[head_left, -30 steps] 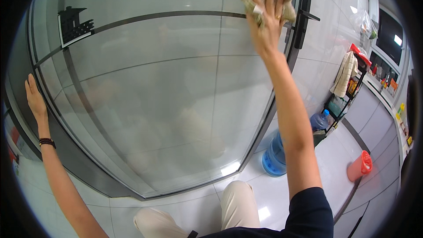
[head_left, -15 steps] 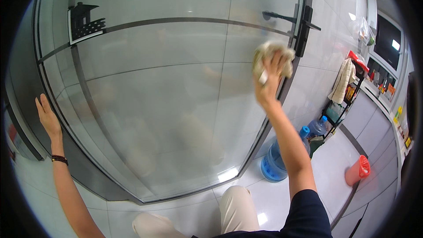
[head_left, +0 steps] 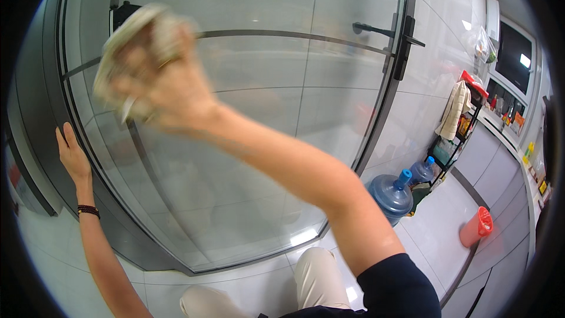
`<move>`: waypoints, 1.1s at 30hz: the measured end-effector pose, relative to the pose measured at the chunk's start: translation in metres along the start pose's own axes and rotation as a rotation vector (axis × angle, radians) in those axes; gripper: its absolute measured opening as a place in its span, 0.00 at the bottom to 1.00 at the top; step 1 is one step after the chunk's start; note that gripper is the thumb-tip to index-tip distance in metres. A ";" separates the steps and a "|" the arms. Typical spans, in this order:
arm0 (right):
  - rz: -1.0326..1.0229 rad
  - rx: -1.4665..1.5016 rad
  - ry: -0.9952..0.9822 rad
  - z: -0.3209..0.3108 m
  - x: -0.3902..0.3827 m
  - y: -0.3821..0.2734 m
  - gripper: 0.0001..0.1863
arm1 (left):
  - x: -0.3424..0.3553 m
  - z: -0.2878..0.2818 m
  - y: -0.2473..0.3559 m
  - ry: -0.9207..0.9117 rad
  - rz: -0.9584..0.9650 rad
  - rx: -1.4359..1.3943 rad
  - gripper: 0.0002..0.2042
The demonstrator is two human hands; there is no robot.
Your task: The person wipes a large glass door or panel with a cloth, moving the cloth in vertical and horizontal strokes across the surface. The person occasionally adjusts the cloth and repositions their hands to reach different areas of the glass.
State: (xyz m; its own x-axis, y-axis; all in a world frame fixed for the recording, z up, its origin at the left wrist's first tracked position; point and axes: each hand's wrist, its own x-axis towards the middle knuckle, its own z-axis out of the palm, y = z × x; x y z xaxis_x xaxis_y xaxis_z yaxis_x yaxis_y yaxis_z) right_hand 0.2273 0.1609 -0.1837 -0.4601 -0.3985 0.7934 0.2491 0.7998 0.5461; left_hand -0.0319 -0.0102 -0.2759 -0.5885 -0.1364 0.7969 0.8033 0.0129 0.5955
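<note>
A pale, crumpled cleaning cloth point(head_left: 120, 62) is bunched in my right hand point(head_left: 168, 85), which is blurred by motion. The hand and cloth are at the upper left of the glass door point(head_left: 247, 141), in front of its dark horizontal bar. Whether the cloth touches the glass I cannot tell. My left hand point(head_left: 73, 156) rests with fingers stretched against the grey frame point(head_left: 44, 91) at the door's left side, holding nothing. A dark beaded bracelet is on that wrist.
A black handle point(head_left: 406, 41) sits on the door's right edge. Two blue water jugs, the nearer jug point(head_left: 391, 194) larger in view, stand right of the door beside a black rack point(head_left: 456, 150). A red bin point(head_left: 477, 228) is by the grey cabinets point(head_left: 491, 162).
My right hand has swept the cloth from the door's right side across to its upper left. My left hand stays at the frame, slightly shifted in the picture.
</note>
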 end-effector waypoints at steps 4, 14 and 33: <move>-0.119 0.041 -0.060 -0.006 0.017 0.002 0.22 | -0.001 0.006 0.006 -0.002 -0.002 -0.017 0.36; 0.457 -0.295 0.324 -0.120 -0.071 0.231 0.27 | 0.003 0.002 -0.004 0.021 -0.006 -0.027 0.35; 0.379 -0.318 0.198 -0.032 -0.012 0.076 0.32 | -0.009 0.008 0.023 0.036 0.007 -0.038 0.36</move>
State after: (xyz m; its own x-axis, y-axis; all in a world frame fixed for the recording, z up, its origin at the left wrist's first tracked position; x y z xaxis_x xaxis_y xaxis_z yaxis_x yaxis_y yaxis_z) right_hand 0.2791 0.2116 -0.1432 -0.1260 -0.2094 0.9697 0.6265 0.7411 0.2414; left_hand -0.0089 -0.0002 -0.2684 -0.5798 -0.1725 0.7963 0.8106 -0.0233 0.5852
